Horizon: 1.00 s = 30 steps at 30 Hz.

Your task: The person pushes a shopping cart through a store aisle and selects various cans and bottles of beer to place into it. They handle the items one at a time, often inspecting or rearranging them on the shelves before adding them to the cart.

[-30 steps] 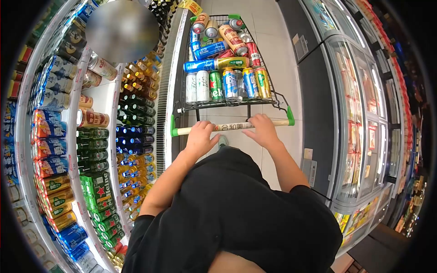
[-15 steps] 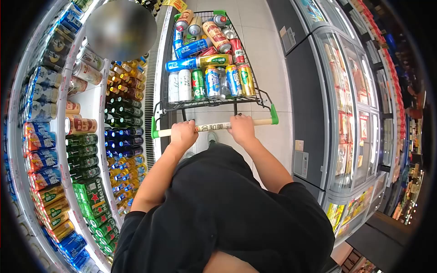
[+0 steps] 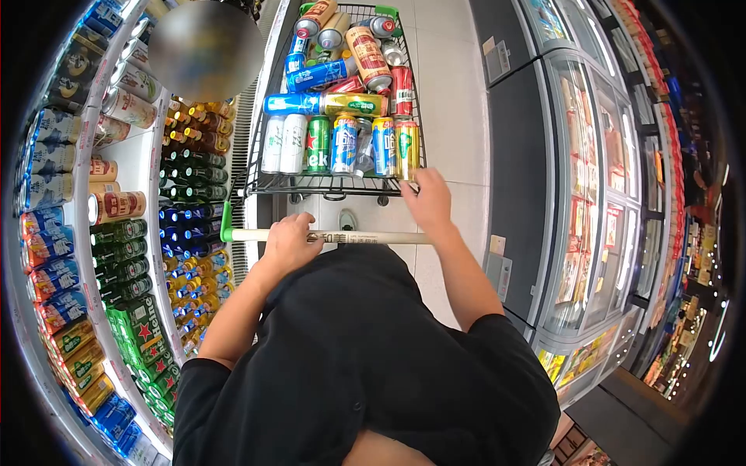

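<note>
A black wire shopping cart [image 3: 268, 189] full of drink cans stands in front of me. My left hand [image 3: 291, 244] is closed loosely over its cream handle [image 3: 373, 238], left of the printed lettering. Off the handle, my right hand [image 3: 427, 202] reaches to the near right corner of the basket, fingers stretched out and partly apart. Its fingertips are right at the rim, close to the base of a gold can [image 3: 406, 151]. Beside that can, in the front row, stand a blue-and-yellow can [image 3: 384, 147], a green can [image 3: 318, 145] and white cans [image 3: 293, 145].
Shelves of canned and bottled drinks [image 3: 198, 194] run along the left. Glass-doored display cases [image 3: 579, 186] line the right, with a dark base [image 3: 517, 155]. Pale floor tiles [image 3: 454, 140] show between cart and cases. A blurred round patch covers the upper left.
My right hand has left the handle and moved forward to the basket's near right corner. The left hand's grip has loosened. The cart sits further left in view.
</note>
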Each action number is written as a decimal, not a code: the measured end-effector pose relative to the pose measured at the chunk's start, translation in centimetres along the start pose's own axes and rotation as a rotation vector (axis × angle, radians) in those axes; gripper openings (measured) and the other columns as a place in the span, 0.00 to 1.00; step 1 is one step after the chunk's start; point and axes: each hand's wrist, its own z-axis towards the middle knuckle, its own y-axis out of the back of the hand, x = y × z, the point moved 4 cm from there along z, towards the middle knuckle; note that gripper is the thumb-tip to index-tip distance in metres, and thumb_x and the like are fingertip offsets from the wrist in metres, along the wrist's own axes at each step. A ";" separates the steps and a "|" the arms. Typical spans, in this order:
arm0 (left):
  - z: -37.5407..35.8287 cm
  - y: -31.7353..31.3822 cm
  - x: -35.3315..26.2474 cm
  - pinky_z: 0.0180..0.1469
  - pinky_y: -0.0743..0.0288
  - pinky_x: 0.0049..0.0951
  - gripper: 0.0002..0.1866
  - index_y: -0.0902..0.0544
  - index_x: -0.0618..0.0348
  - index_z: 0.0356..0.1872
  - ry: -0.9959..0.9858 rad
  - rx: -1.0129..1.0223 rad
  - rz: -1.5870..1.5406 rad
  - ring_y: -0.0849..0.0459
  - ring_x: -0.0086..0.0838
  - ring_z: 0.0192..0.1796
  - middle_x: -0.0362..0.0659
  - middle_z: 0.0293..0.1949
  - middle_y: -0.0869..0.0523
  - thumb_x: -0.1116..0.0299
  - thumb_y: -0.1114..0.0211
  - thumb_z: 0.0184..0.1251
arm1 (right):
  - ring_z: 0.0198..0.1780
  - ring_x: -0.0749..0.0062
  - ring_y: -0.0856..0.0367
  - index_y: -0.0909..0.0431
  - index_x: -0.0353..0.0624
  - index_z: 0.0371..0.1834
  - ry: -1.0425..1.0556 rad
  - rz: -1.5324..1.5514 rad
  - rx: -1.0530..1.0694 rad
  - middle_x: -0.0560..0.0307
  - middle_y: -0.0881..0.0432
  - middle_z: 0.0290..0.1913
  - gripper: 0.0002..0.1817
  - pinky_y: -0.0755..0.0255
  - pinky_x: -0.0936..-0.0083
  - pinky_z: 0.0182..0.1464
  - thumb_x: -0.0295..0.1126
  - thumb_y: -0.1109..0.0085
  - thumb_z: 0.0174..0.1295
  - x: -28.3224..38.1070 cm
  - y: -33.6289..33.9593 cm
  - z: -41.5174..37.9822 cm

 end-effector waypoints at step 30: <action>18.2 -10.9 -7.1 0.67 0.24 0.48 0.39 0.29 0.70 0.69 0.145 0.205 -0.454 0.17 0.57 0.61 0.65 0.58 0.17 0.55 0.28 0.60 | 0.54 0.47 0.15 0.27 0.40 0.59 -0.264 0.073 -0.006 0.43 0.15 0.51 0.35 0.22 0.56 0.58 0.37 0.19 0.49 -5.8 -3.5 10.9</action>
